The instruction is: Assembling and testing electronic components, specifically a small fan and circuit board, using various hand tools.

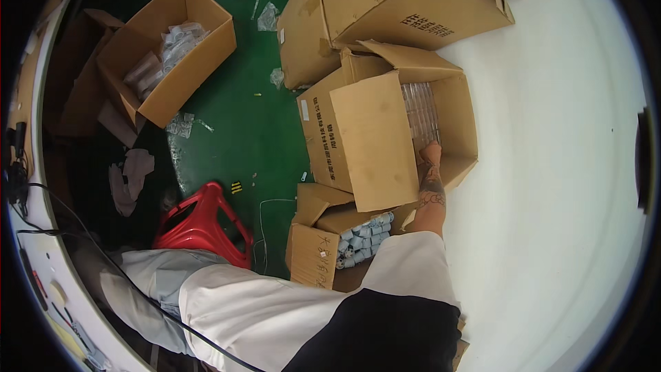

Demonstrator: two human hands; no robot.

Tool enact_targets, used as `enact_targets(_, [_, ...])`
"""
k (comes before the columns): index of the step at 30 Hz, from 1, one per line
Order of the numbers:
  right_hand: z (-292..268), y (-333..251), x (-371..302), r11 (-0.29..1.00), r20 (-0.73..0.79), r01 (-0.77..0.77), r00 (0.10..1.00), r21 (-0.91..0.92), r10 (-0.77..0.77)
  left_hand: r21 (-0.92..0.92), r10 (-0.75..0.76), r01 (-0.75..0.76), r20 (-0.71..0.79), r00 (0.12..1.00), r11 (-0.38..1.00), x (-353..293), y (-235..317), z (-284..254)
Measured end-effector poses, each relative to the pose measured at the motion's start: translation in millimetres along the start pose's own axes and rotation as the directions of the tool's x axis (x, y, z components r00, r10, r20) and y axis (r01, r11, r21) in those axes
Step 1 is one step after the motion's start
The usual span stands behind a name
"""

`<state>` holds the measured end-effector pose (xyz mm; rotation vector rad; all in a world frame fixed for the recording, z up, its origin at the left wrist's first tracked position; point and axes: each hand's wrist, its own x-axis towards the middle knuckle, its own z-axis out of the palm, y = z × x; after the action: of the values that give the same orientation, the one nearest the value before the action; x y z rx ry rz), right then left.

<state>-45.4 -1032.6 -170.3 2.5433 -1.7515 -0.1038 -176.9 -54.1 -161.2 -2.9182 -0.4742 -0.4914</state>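
We see the right hand [432, 153] near 3 o'clock, its tattooed forearm reaching down into an open cardboard box [461, 110] at 2 o'clock. The clear plastic pieces [420, 110] stand stacked in that box, just past the fingers toward 12 o'clock; we cannot tell whether the fingers are clamped on any of them. The left hand is out of our view, so its state we cannot tell either.

At 5 o'clock we find a smaller box [313, 256] of pale blue cylindrical pieces [361, 240] (packed close together). A red stool [206, 217] stands at 8 o'clock on the green floor [255, 131]. Another open box [196, 62], holding clear plastic items [177, 48], sits at 10 o'clock, and the table [36, 158] edges our view at 9 o'clock.
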Motion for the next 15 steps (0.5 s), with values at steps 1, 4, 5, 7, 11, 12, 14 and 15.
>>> enact_targets(1, [0,1,-1,1.000,0.004,0.006,1.000,-0.001,-0.006,0.024,0.008,-0.007,-0.006,1.000,1.000,3,3,-2])
enact_targets(4, [-1,2,1,1.000,0.012,0.019,1.000,-0.004,-0.019,0.094,0.032,-0.030,-0.023,0.999,0.995,12,12,-6])
enact_targets(5, [0,1,3,1.000,0.022,0.000,1.000,-0.019,0.000,0.116,0.042,-0.039,-0.028,0.999,0.992,16,15,-6])
enact_targets(7, [1,0,7,0.998,0.040,-0.038,0.998,-0.049,0.040,0.160,0.064,-0.057,-0.039,0.997,0.985,24,21,-7])
enact_targets(11, [-4,-2,6,0.999,0.008,-0.028,1.000,-0.046,0.028,0.255,0.116,-0.097,-0.059,0.991,0.962,43,31,-13])
enact_targets(12, [-5,-3,5,0.998,0.011,-0.029,0.999,-0.047,0.030,0.279,0.130,-0.107,-0.063,0.990,0.954,48,34,-15])
enact_targets(14, [-8,-6,4,0.999,-0.009,-0.023,1.000,-0.047,0.022,0.323,0.156,-0.126,-0.069,0.985,0.938,56,39,-17])
enact_targets(15, [-9,-6,4,0.999,-0.020,-0.019,1.000,-0.047,0.018,0.345,0.168,-0.134,-0.070,0.983,0.929,60,41,-18])
